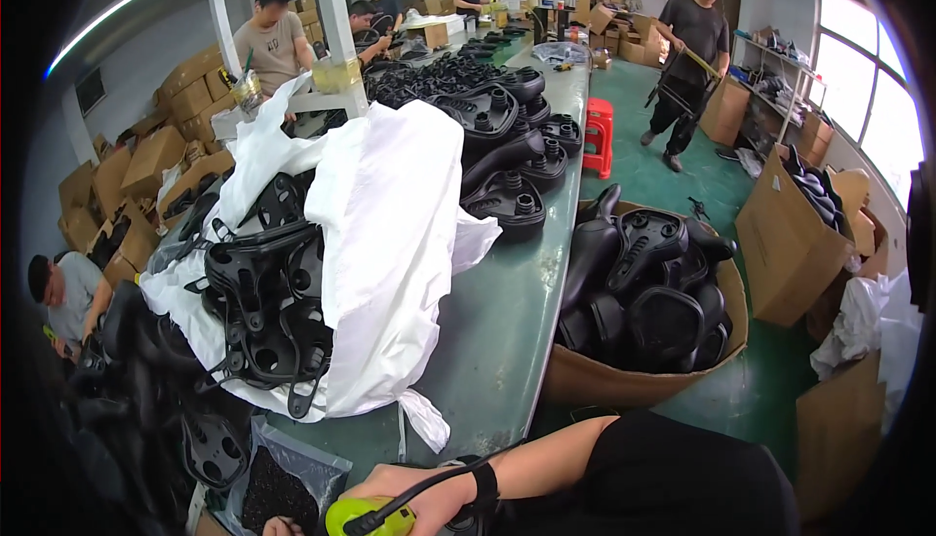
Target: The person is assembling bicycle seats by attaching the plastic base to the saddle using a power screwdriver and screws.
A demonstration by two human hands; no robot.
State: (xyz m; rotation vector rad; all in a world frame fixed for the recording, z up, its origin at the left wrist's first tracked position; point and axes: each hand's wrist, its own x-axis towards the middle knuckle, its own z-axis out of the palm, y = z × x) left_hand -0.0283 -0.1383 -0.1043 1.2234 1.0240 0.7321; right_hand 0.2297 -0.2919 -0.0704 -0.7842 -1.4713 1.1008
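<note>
At the lower edge, my right hand (pixel 424 489) is wrapped round a yellow-green electric screwdriver (pixel 369 519). Its black cord runs back over my wrist, and its tip is out of view. Only curled fingers of my left hand (pixel 283 527) show, beside an open clear plastic bag (pixel 278 489) of small black pieces that look like screws. What those fingers hold, if anything, is hidden. A black part lies partly covered beneath my right hand and wrist. Ahead, black plastic saddle bases (pixel 263 287) spill from a large white sack (pixel 385 244) on the green table.
Black bicycle saddles (pixel 512 195) are piled along the table (pixel 507 341). A carton (pixel 634 390) of saddles stands by its right edge, with a red stool (pixel 598 136) behind. More saddles heap at left. Several people work around; one person (pixel 692 58) carries a frame on the right.
</note>
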